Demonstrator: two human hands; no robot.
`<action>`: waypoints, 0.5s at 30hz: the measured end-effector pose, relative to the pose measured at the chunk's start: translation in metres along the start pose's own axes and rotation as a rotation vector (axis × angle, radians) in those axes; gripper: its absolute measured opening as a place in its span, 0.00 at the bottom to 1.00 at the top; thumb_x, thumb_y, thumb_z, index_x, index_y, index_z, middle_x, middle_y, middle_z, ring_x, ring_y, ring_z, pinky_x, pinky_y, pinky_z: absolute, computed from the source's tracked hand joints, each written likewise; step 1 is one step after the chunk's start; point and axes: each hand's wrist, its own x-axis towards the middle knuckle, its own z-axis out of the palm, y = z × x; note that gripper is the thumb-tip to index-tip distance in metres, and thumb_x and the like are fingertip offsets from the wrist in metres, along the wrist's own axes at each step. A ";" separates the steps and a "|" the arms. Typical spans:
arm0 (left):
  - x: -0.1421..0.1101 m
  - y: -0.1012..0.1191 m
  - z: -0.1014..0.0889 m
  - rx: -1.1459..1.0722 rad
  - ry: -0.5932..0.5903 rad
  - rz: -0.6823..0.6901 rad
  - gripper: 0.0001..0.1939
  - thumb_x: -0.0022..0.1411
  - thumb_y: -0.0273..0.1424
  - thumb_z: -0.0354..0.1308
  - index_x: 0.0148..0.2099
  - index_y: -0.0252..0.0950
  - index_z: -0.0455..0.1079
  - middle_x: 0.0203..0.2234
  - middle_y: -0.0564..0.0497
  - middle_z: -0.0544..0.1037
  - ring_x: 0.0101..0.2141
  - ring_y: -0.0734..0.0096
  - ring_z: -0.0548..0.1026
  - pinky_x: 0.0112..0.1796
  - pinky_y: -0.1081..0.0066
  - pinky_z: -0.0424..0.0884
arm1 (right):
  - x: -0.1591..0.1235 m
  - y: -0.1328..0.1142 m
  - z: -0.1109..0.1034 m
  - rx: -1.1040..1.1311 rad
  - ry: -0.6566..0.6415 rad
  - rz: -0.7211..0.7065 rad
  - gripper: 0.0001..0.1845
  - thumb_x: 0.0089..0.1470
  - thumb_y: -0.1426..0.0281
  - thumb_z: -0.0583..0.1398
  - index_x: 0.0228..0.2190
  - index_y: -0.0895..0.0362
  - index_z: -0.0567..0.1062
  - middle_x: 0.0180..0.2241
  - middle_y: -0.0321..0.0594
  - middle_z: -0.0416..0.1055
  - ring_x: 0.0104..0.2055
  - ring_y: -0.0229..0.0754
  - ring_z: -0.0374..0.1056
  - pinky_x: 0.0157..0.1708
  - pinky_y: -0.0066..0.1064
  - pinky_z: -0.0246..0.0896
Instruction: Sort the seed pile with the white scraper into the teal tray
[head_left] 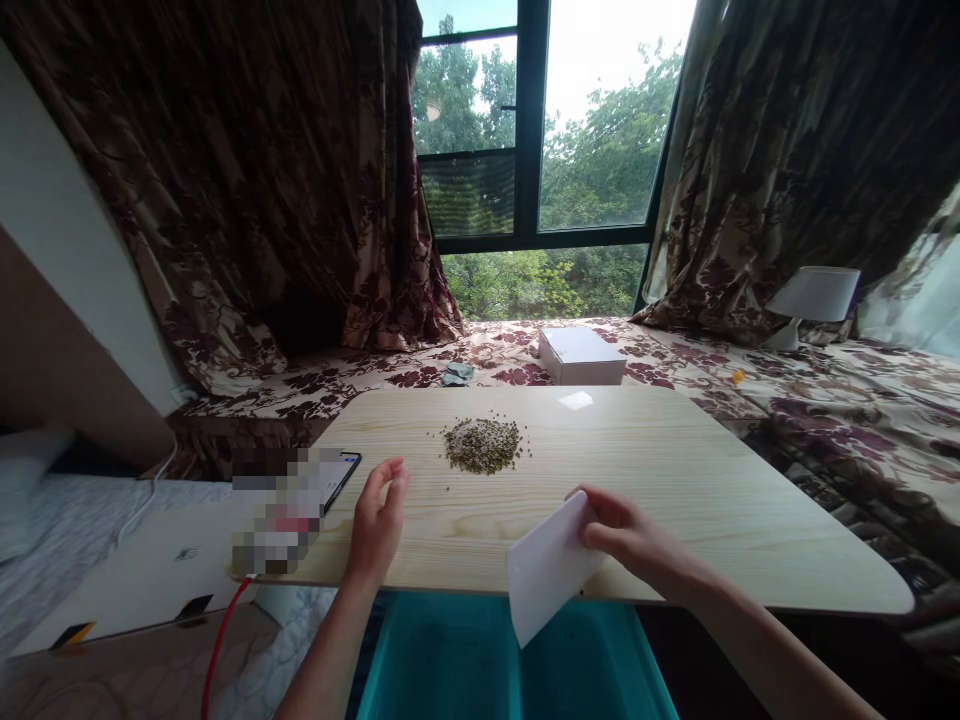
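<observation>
My right hand [626, 530] grips a thin white sheet [551, 565] by its upper right edge, thumb on the near side. The sheet is tilted, and its lower corner hangs past the table's front edge over a teal bin [442, 660]. Loosely curled and holding nothing, my left hand [380, 515] hovers at the table's left side, near the phone. Between the hands and farther back lies a low pile of small greenish-brown beans or seeds [484, 445], with a few grains scattered around it. Some whitish bits show within the pile.
The pale wooden table [712, 500] has rounded corners. At its left lies a partly blurred phone [343, 480] with a red cable [219, 635]. Beyond stand a white box [583, 355], a grey-blue cloth [457, 374] and a lamp [814, 295] on a floral-covered ledge.
</observation>
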 end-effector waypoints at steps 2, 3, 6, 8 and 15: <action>0.000 0.000 0.000 -0.006 0.005 0.001 0.22 0.58 0.47 0.54 0.47 0.37 0.69 0.44 0.46 0.75 0.49 0.59 0.71 0.54 0.60 0.61 | -0.006 0.000 -0.004 0.016 0.093 -0.022 0.05 0.36 0.70 0.59 0.23 0.56 0.71 0.22 0.35 0.68 0.27 0.39 0.61 0.26 0.29 0.55; 0.000 0.000 0.000 -0.009 0.008 0.002 0.21 0.58 0.47 0.54 0.47 0.37 0.69 0.44 0.46 0.75 0.49 0.59 0.71 0.54 0.60 0.61 | -0.009 0.000 -0.007 0.029 0.164 -0.035 0.06 0.37 0.68 0.60 0.23 0.56 0.72 0.23 0.36 0.70 0.28 0.40 0.63 0.27 0.29 0.57; 0.000 -0.001 0.000 -0.014 0.009 0.003 0.21 0.58 0.47 0.54 0.47 0.38 0.69 0.44 0.46 0.75 0.50 0.58 0.71 0.54 0.60 0.61 | -0.021 0.008 -0.023 0.048 0.376 -0.059 0.12 0.39 0.61 0.63 0.27 0.55 0.75 0.29 0.42 0.76 0.33 0.46 0.70 0.31 0.33 0.64; 0.001 -0.002 0.000 -0.018 0.002 -0.008 0.21 0.58 0.47 0.54 0.47 0.38 0.69 0.44 0.46 0.75 0.50 0.59 0.71 0.54 0.60 0.61 | -0.030 0.018 -0.033 0.016 0.466 -0.048 0.16 0.38 0.57 0.65 0.29 0.54 0.77 0.32 0.44 0.78 0.35 0.50 0.72 0.33 0.35 0.67; 0.001 -0.002 0.001 -0.045 0.011 -0.011 0.21 0.57 0.46 0.55 0.47 0.37 0.69 0.43 0.46 0.75 0.49 0.59 0.71 0.53 0.61 0.63 | -0.059 0.038 -0.039 -0.028 0.499 -0.002 0.24 0.34 0.49 0.67 0.32 0.52 0.81 0.36 0.46 0.80 0.41 0.57 0.74 0.38 0.40 0.72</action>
